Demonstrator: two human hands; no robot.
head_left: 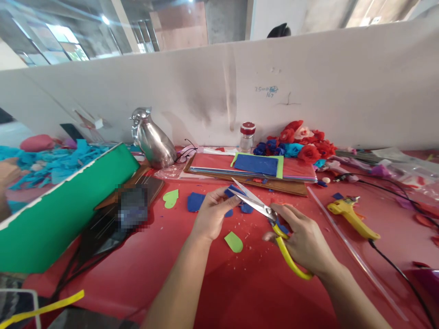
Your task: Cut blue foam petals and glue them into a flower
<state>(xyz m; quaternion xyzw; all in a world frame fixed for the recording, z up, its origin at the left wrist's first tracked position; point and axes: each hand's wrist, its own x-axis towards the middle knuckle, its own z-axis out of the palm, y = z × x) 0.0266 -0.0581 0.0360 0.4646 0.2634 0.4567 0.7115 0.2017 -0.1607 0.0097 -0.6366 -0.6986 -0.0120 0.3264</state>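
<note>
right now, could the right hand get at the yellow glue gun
Probably not without first freeing its grip: the right hand holds the scissors. The way itself looks fairly open, with only a thin clear tube lying between the hand and the yellow glue gun.

The red table (164,283) bears a yellow glue gun (350,215), a clear plastic tube (356,252), green cut-outs (234,242) and blue pieces (195,202), apparently paper.
</note>
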